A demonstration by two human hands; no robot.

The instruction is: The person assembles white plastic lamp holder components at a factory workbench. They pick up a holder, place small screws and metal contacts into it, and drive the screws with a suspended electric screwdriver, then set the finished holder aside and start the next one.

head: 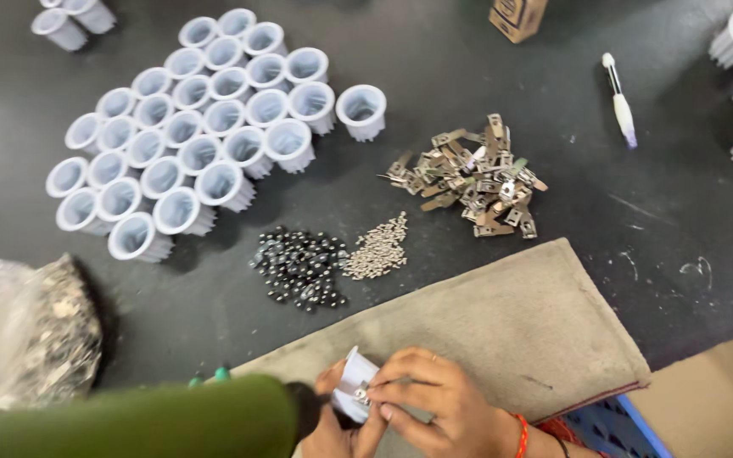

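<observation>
I have one white finned cup [351, 386] in both hands at the near edge of the worktop [434, 76], over the grey cloth [511, 326]. My right hand [434, 403] is closed on it from the right, fingers wrapped across its side, where a small metal clip [361, 395] sits against the wall. My left hand [332, 420] grips it from below and the left, partly hidden behind my green sleeve [146, 420].

I judge the cup to be light, thin-walled and stiff, probably moulded plastic. The ribs along the outside should give my fingers purchase, so the ribbed wall is the place to hold. The open rim looks likely to flex or crack if squeezed hard. The clip is small, springy-looking metal with edges, best pinched by its flat faces.

Farther off stand many matching cups [188, 127] on the left. A heap of clips [468, 178] lies to the right. Dark screws [300, 267] and pale screws [377, 248] lie between.
</observation>
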